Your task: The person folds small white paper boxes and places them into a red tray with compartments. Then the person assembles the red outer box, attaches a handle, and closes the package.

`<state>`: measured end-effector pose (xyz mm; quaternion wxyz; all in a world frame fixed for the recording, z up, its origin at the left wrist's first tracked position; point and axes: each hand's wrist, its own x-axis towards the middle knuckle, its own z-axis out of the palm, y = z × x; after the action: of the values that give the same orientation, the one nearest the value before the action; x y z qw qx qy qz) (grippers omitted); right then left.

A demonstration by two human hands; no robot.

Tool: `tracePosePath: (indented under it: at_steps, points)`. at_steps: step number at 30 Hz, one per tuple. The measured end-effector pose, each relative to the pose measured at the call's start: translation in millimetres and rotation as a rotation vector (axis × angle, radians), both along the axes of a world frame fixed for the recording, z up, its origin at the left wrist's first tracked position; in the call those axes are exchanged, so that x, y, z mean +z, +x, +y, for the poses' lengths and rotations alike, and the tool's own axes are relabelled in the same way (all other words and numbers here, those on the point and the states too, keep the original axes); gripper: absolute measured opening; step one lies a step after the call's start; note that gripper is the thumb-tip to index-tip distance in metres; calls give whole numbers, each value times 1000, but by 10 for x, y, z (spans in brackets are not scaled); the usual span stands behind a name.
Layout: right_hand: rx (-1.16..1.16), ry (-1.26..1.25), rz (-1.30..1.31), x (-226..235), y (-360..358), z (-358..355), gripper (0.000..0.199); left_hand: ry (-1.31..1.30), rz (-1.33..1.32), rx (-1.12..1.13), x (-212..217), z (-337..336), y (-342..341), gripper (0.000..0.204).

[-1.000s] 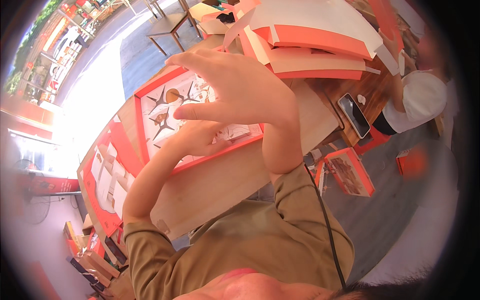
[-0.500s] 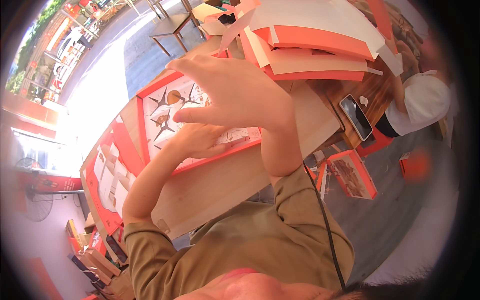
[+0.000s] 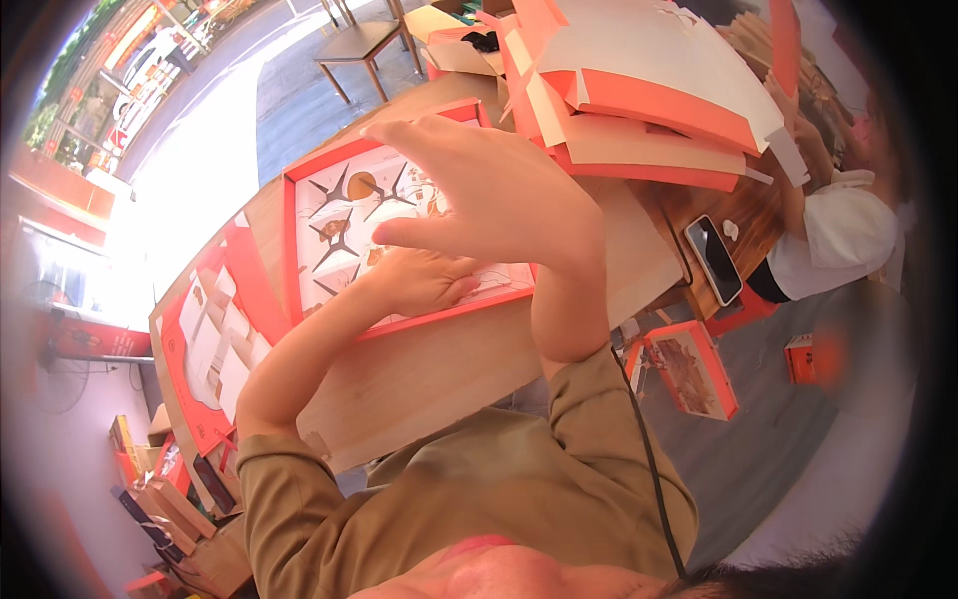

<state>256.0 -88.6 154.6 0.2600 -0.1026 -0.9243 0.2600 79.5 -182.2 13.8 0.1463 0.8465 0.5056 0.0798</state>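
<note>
A shallow red box [image 3: 291, 240] lies on the light wooden table. Its white printed lining [image 3: 349, 275] carries several dark, star-shaped pieces [image 3: 334, 192] and a golden-brown disc [image 3: 361, 186]. My left hand [image 3: 424, 282] is low over the near part of the box, its fingers pointing right and partly covered by the other hand. Nothing shows in it. Above it, my right hand [image 3: 504, 190] hovers over the box's right part with thumb and forefinger spread wide, holding nothing visible. Both hands hide much of the lining's right half.
Red and white card trays [image 3: 649, 110] are piled at the back right. A phone [image 3: 714, 260] lies on the dark wooden table beside a person in white [image 3: 848, 220]. Red card with white pieces [image 3: 210, 344] lies at the left. A chair [image 3: 364, 45] stands beyond the table.
The view has shifted slightly. Both my hands have moved a little to the right over the box, and the right hand stays spread.
</note>
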Motion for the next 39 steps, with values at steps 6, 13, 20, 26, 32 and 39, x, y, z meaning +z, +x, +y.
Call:
tracePosePath:
  at_steps: [6, 13, 20, 26, 32, 39]
  points:
    - [-12, 23, 33, 12, 17, 26, 78, 155, 52, 24, 97, -169, -40, 57]
    - [-20, -9, -20, 100, -33, -121, 78, 332, 136, 410, 735, -1409, -706, 50]
    - [12, -56, -50, 103, -125, -177, 79, -228, 348, 1194, 546, -3073, -2529, 85]
    - [-8, -36, -52, 13, -157, -158, 84, -165, 117, 1180, 87, -3639, -3108, 113]
    - [-29, -49, -118, 100, -143, -211, 78, -237, 66, 1232, 171, -3462, -3056, 109]
    - [-7, 15, -103, 59, -222, -206, 79, -7, 198, 1362, 194, -3423, -3736, 106]
